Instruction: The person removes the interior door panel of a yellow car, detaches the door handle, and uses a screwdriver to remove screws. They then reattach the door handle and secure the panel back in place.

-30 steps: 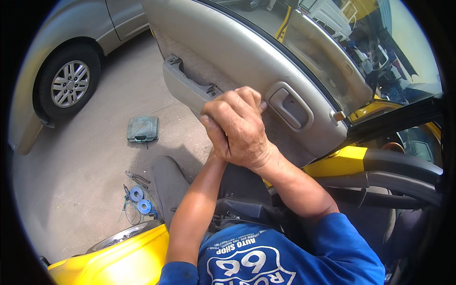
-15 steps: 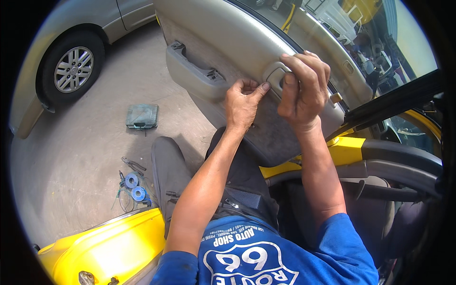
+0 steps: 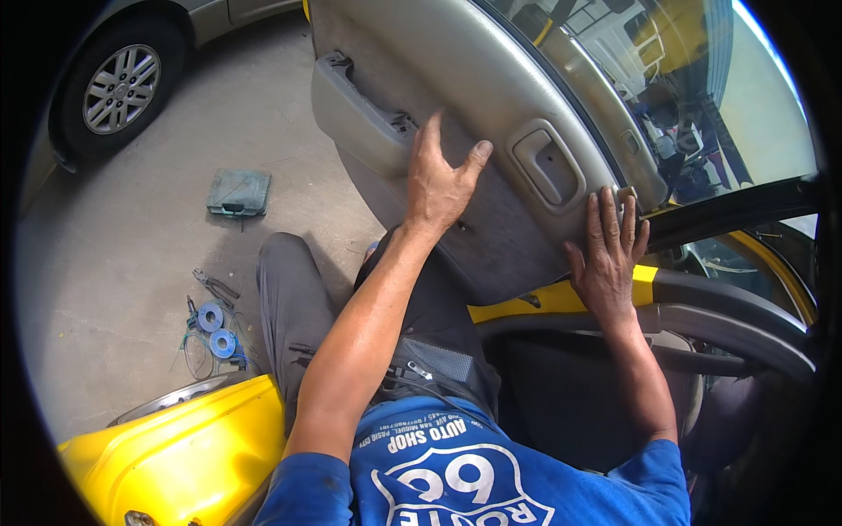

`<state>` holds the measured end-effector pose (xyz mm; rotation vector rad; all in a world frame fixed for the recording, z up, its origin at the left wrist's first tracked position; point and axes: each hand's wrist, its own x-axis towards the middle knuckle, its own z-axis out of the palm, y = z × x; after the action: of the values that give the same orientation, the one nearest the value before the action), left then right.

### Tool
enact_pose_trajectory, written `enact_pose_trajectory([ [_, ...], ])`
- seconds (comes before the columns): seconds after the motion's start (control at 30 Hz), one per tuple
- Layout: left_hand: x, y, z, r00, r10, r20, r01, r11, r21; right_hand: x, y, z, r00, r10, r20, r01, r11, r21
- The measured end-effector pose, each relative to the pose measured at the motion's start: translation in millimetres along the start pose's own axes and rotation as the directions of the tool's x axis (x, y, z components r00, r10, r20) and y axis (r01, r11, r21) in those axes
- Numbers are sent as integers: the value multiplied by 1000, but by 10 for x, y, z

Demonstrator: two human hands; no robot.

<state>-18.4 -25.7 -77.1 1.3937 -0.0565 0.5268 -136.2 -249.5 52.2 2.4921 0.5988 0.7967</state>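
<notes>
Progress: door panel (image 3: 500, 232) appears seated around inner handle (image 3: 551, 168); armrest (image 3: 364, 118), left of handle, looks unfinished, ends uncovered | Left hand (image 3: 441, 186): left of handle, thumb and fingers parted, pinching nothing; panel behind, contact unclear | Right hand (image 3: 607, 263): below-right of handle, fingers slightly spread, tips on panel.

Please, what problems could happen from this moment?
Pinched fingers: the right hand is spread at the edge of the door panel, near the yellow door frame; a swinging door might catch it.
Scratched skin: the left hand is beside the armrest, where rough-looking dark fittings are exposed.
Tripping: pliers and blue spools lie near the person's leg, perhaps underfoot later.
</notes>
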Motion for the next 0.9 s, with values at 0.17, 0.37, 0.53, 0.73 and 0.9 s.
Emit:
enact_pose_trajectory([
  [0.17,100,127,295,997,56,51,-44,977,-211,260,92,163,994,-26,-108,21,999,-50],
  [0.37,150,216,217,1000,12,18,-9,981,-196,324,10,215,997,5,-76,-9,999,-50],
  [0.53,146,317,179,912,408,52,-408,881,239,391,-121,121,996,89,-23,-89,996,23],
  [0.73,-31,317,213,941,324,96,-318,946,-69,187,-54,228,992,75,-105,-72,997,37],
  [0.9,-117,293,237,943,326,74,-320,944,-81,23,-59,279,981,187,-52,-183,980,77],
])
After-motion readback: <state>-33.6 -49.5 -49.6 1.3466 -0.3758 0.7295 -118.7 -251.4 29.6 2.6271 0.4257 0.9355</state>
